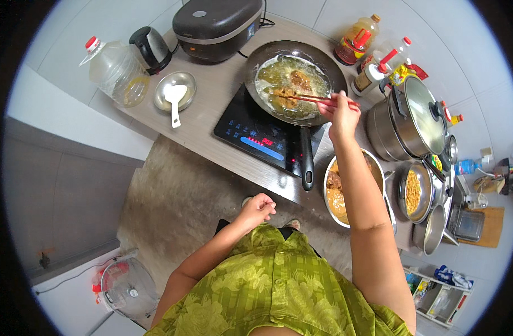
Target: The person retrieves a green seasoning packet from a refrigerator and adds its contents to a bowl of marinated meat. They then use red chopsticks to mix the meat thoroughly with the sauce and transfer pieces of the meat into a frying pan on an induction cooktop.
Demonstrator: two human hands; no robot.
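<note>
My right hand [342, 112] holds a pair of red chopsticks [313, 99] over a dark frying pan [255, 56] of bubbling oil. The chopstick tips touch a browned, battered piece of food [285, 95]; another fried piece [300, 80] floats just behind it. The pan sits on a black induction cooker [256, 134] with lit controls, its handle [307, 155] pointing towards me. My left hand [260, 208] hangs in front of my body, fingers loosely curled, with nothing visible in it. Beneath my right forearm stands a metal bowl of battered raw pieces [336, 199], partly hidden.
A steel bowl [160, 90] with a white ladle [175, 103], an electric kettle [149, 48], an oil jug [118, 73] and a black cooker [216, 29] stand left and behind. Sauce bottles [357, 40], a steel pot [380, 130] and a bowl of fried bits [412, 193] are right.
</note>
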